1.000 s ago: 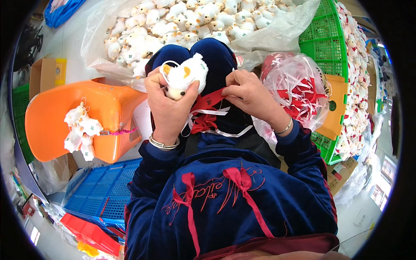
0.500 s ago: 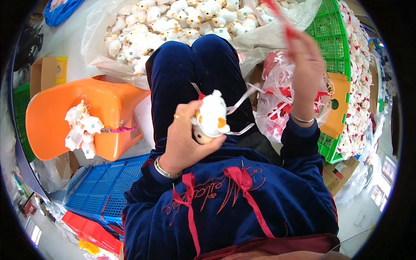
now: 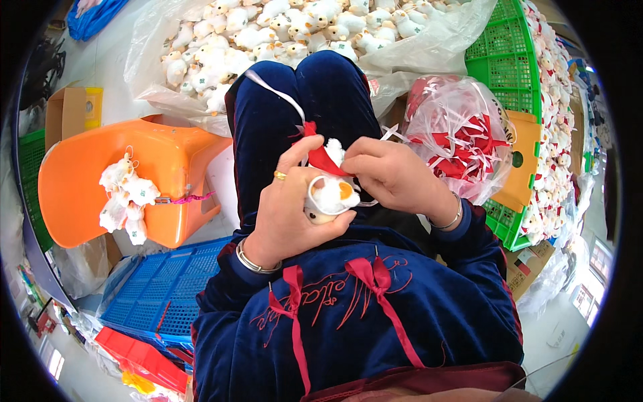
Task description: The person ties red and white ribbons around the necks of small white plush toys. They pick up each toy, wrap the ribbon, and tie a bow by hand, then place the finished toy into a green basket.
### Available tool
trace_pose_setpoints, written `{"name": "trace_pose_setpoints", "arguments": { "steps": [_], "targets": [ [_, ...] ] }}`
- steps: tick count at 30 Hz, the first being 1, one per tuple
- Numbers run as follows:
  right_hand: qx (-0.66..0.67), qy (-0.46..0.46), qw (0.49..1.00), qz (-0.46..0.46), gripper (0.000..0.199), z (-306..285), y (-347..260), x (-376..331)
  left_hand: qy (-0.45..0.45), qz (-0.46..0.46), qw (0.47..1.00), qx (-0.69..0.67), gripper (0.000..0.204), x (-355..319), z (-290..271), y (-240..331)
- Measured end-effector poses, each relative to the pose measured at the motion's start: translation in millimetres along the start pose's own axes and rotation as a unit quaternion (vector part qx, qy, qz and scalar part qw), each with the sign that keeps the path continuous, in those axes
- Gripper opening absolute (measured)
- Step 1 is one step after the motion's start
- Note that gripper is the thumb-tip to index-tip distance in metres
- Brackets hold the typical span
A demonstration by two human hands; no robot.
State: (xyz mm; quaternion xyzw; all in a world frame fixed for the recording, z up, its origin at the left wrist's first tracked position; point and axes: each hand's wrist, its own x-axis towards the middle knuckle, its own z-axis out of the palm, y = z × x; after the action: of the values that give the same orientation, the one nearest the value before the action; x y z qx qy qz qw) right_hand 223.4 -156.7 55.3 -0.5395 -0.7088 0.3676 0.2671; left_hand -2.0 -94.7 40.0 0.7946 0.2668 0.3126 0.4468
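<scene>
My left hand (image 3: 288,208) grips a small white plush toy (image 3: 331,195) with an orange patch, held over my lap. My right hand (image 3: 392,175) pinches a red tag (image 3: 321,159) with a white ribbon (image 3: 274,94) at the toy's top; the ribbon trails up over my knee. Both hands touch the toy. I wear a dark blue velvet top with red ribbon bows (image 3: 372,275).
A clear bag of red-and-white tags (image 3: 462,137) sits at my right. A large plastic sheet holds several white plush toys (image 3: 268,30) ahead. An orange plastic chair (image 3: 167,167) at left carries a bunch of plush toys (image 3: 127,197). Green crates (image 3: 509,60) right, blue crate (image 3: 161,295) lower left.
My right hand came down from the tag bag with a red tag and joined the toy. The left hand lifted and turned the toy slightly.
</scene>
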Motion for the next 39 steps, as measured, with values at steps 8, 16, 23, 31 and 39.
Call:
{"name": "trace_pose_setpoints", "arguments": {
  "steps": [8, 16, 23, 31, 39],
  "targets": [
    [-0.081, 0.033, 0.996, -0.028, 0.052, 2.7, -13.3, 4.8, 0.013, -0.042, 0.998, -0.046, 0.058, 9.3, 18.4, -3.5],
    [0.112, -0.032, 0.993, -0.033, 0.059, -6.8, 14.2, -2.8, -0.071, -0.112, 0.973, -0.187, 0.020, 43.4, -32.1, -17.7],
    [0.201, -0.042, 0.978, 0.030, 0.066, -8.9, 16.9, -4.2, -0.317, -0.251, 0.876, -0.262, 0.019, 59.5, -35.8, -29.5],
    [0.167, 0.037, 0.980, -0.100, 0.069, -20.4, 16.2, 3.0, 0.027, -0.131, 0.984, 0.115, 0.009, 64.8, -19.4, -42.8],
    [0.144, 0.030, 0.984, -0.098, 0.075, -5.9, 30.5, 10.9, -0.182, -0.030, 0.982, -0.029, 0.010, 53.0, -10.0, -20.6]
  ]
}}
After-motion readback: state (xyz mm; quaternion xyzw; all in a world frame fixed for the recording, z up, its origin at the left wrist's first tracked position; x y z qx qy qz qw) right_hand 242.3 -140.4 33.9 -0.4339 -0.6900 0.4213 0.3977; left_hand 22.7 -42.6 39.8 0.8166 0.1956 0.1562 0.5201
